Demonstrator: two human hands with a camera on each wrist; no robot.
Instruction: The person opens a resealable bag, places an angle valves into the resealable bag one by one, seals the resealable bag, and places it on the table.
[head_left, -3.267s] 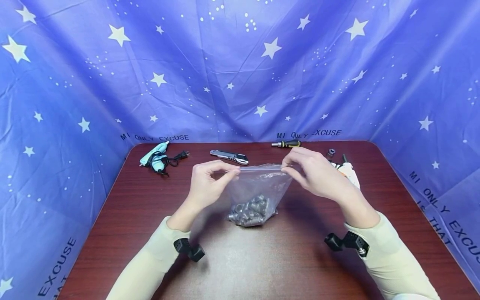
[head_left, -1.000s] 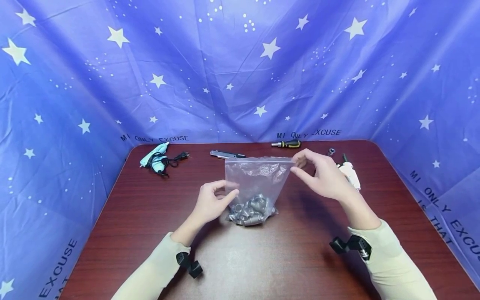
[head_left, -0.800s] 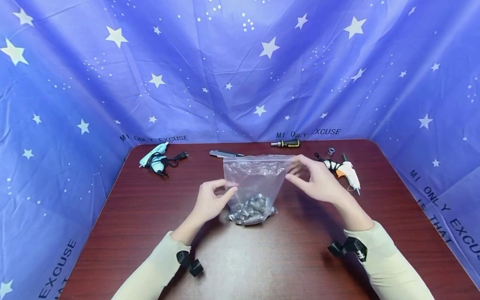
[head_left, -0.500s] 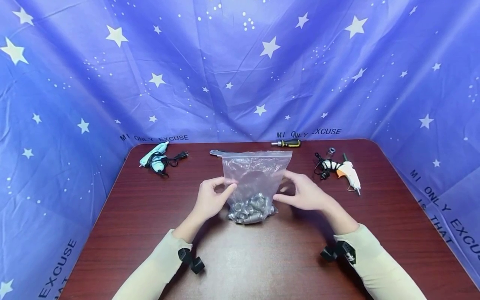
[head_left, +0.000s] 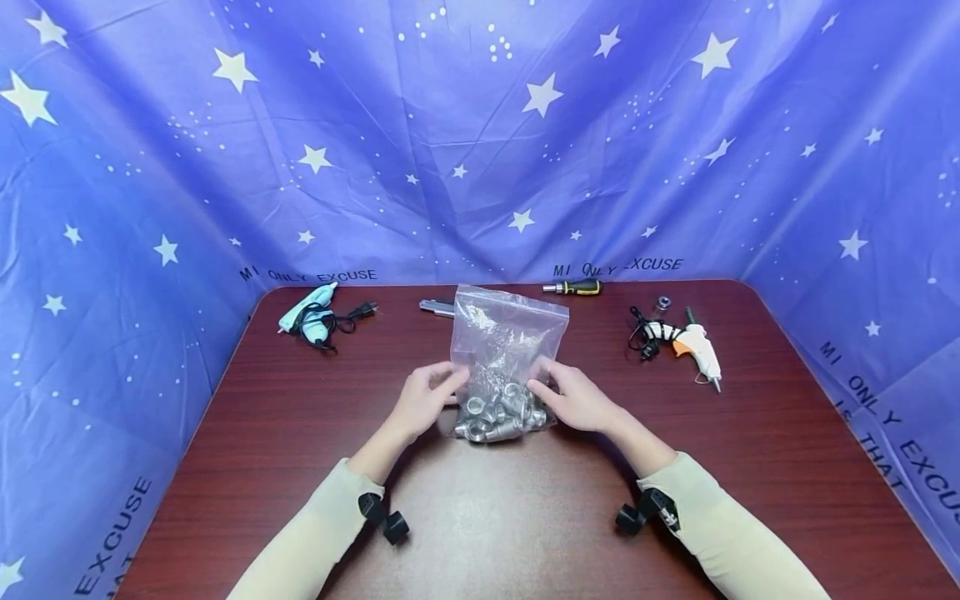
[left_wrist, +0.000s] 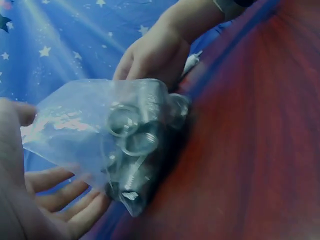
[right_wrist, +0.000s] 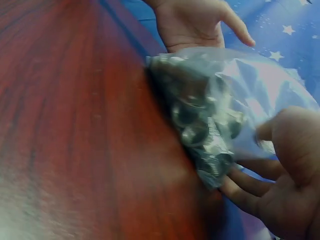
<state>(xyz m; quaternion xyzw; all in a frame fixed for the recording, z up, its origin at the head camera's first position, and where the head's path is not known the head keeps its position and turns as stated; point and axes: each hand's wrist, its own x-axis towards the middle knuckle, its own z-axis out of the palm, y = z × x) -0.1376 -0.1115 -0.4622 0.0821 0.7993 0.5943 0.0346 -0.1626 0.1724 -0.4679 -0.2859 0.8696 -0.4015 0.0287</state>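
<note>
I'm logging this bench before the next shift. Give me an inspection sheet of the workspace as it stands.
Surface: dark red wooden table, bare toward the near edge.
Job's things: clear zip bag standing upright at centre, with metal fittings heaped at its bottom.
Clutter: teal glue gun, utility knife partly behind the bag, screwdriver, white glue gun, small metal part.
Hands: left hand and right hand hold the bag's lower sides.
Cables: black cords coiled by both glue guns.
Surroundings: blue star-print cloth behind and at both sides.
</note>
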